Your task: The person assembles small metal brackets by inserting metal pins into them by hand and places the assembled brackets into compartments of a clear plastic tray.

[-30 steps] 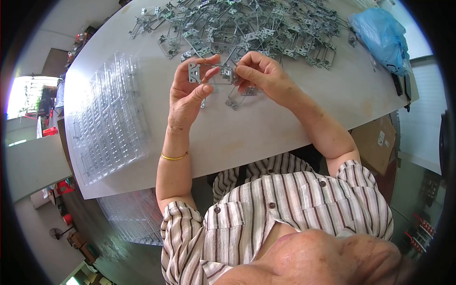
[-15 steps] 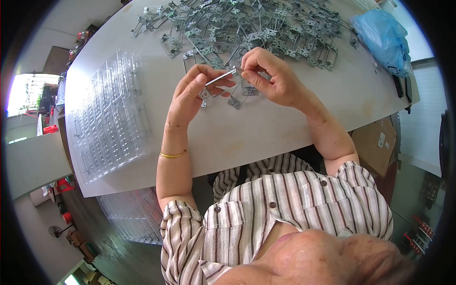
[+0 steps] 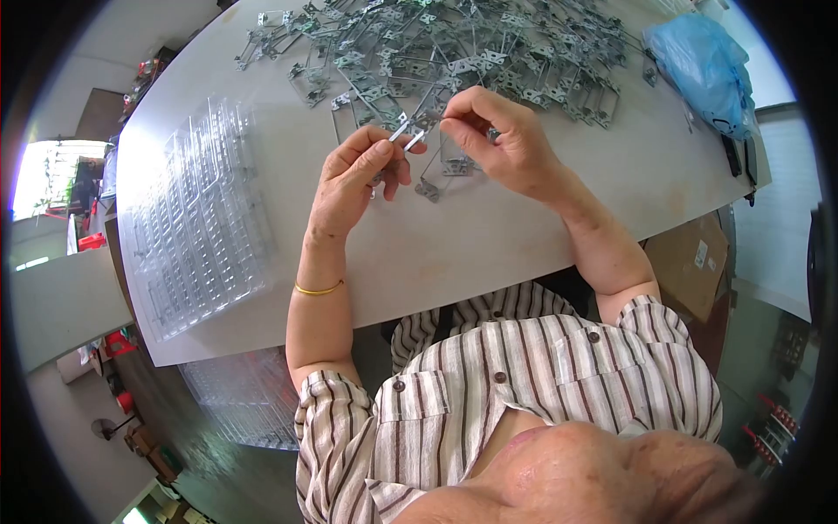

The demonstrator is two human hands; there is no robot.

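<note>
My left hand [image 3: 353, 179] is closed around a thin metal bracket [image 3: 415, 140], whose two pale flat ends stick out past the thumb and fingertips. Part of this bracket is hidden inside the palm. Close to its free ends, my right hand [image 3: 506, 144] has thumb and forefinger pinched together; what they hold, if anything, is too small to make out. Below and between the hands, loose metal brackets [image 3: 428, 189] with thin rods lie on the white table [image 3: 419, 253].
A large heap of metal brackets [image 3: 471, 65] covers the far part of the table. Clear plastic trays [image 3: 201, 218] lie at the left. A blue plastic bag [image 3: 703, 74] sits at the far right, and a cardboard box [image 3: 694, 266] stands beside the table on the right.
The bracket in my left hand has turned so its two ends now point up and right, spread apart. My right fingertips have drawn slightly away from it.
</note>
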